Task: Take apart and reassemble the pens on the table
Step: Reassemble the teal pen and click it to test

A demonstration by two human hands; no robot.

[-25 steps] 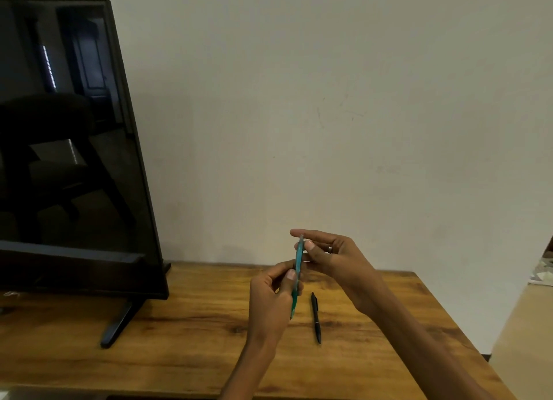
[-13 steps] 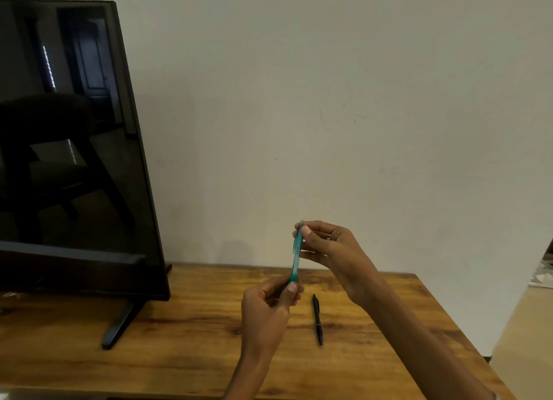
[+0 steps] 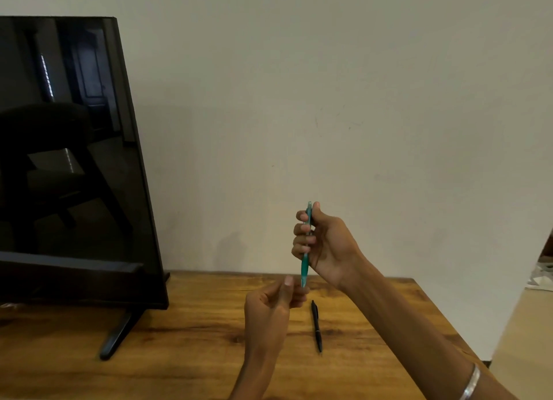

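Right hand (image 3: pixel 324 244): fingers clenched round the teal pen (image 3: pixel 306 250), held near upright above the table (image 3: pixel 185 351). Left hand (image 3: pixel 270 307) at its 7 o'clock: fingers loosely curled; whether they pinch anything, I cannot tell. Black pen (image 3: pixel 316 326) lies on the table at 6 o'clock.

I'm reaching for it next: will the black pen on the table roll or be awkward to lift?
The black pen looks slim and round, so a nudge would probably roll it across the smooth wooden table. It appears stiff and light. Lying flat, it likely needs a fingertip pinch.
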